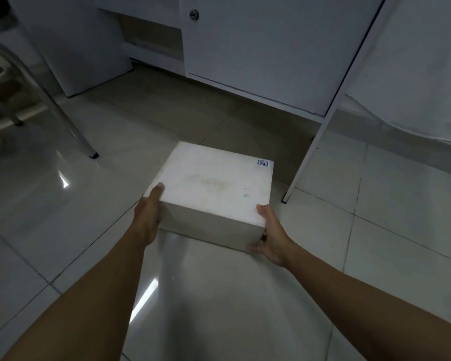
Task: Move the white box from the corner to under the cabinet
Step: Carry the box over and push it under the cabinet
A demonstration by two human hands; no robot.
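The white box (208,190) is a squat, closed carton with a flat, slightly smudged lid; a small blue stamp sits at its far right corner and faint handwritten marks lie near its right edge. It is on or just above the glossy tiled floor (63,204) — I cannot tell which — near the cabinet (258,56), just left of the white leg (307,152) and not yet beneath it. The box sits between both hands. The left hand (147,217) presses flat against the near left side, thumb laid on the lid's edge, the other fingers hidden behind the box. The right hand (270,237) clasps the near right corner, thumb on the top edge and fingers curled under the lower edge. Both bare forearms reach forward from the near edge, nearly straight, converging on the box. A metal chair leg (71,121) stands far left.
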